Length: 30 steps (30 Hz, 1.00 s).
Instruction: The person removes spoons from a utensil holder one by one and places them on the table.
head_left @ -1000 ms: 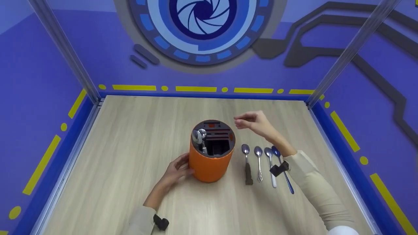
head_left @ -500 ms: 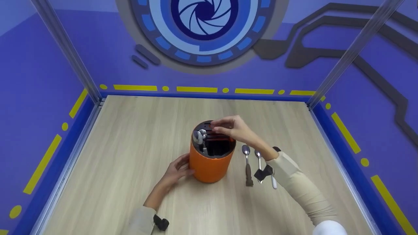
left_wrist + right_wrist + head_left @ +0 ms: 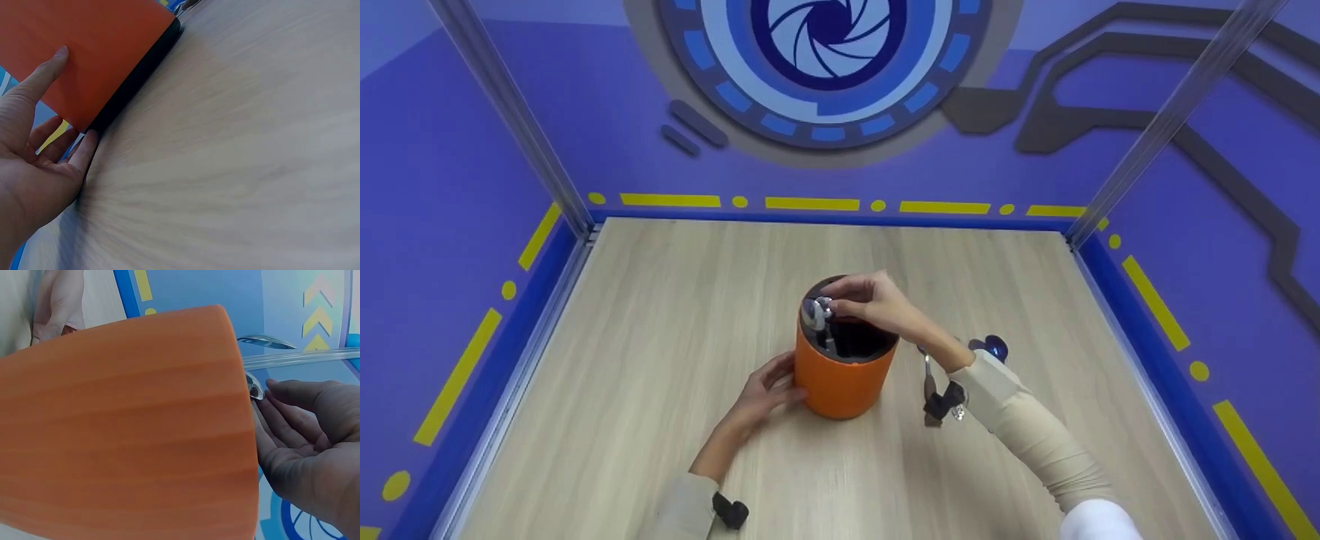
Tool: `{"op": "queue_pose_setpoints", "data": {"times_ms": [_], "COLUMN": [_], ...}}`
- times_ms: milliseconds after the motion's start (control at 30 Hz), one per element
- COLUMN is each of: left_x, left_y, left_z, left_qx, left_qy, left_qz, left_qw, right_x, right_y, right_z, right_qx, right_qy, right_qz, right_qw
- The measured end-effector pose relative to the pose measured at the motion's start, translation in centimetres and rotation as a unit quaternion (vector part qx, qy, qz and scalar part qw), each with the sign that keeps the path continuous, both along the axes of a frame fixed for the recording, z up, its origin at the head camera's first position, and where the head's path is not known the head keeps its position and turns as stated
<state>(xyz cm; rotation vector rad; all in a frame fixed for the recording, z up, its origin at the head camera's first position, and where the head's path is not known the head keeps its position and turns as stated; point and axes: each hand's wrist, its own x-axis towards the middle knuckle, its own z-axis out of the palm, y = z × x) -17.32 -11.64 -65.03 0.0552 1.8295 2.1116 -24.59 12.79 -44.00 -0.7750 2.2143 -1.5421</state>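
An orange cylindrical utensil holder (image 3: 844, 384) with a dark slotted top stands upright on the table. My left hand (image 3: 765, 391) holds its lower left side, thumb on the wall and fingers round toward the back; the left wrist view shows the thumb (image 3: 50, 70) flat on the orange surface. Two metal spoons stand bowl up in the holder: a larger spoon (image 3: 812, 313) and a smaller spoon (image 3: 255, 386) beside it. My right hand (image 3: 877, 304) is over the top, thumb and fingers spread around the smaller spoon's bowl, with a gap between them in the right wrist view.
Right of the holder several spoons lie in a row, partly hidden by my right forearm: a brown-handled spoon (image 3: 930, 390) and a blue spoon (image 3: 997, 347) show. Blue printed walls and metal rails (image 3: 514, 127) enclose the wooden table (image 3: 682, 300).
My right hand has moved left from beside the holder, across its top, to the smaller spoon's bowl. My left hand and the holder have stayed in place.
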Motion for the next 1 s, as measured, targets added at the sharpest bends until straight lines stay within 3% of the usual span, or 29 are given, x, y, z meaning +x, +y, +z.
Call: {"op": "queue_pose_setpoints", "data": {"times_ms": [233,667,1000], "left_x": [-0.25,-0.20,0.00], "left_y": [0.03,-0.19,-0.12], "left_z": [-0.14,0.06,0.09], "left_qx": [-0.004,0.001,0.007], "left_qy": [0.002,0.005,0.005], "left_qz": [0.000,0.001,-0.001], "left_qw": [1.0000,1.0000,1.0000], "right_x": [-0.05,-0.39,-0.10], "right_y": [-0.16,0.16,0.60], "right_z": [-0.53,-0.69,-0.98], "right_qx": [-0.014,0.000,-0.016], "right_qy": [-0.024,0.000,-0.024], "right_qz": [-0.021,-0.016,-0.031], "right_qw": [0.9994,0.9999,0.9991]}}
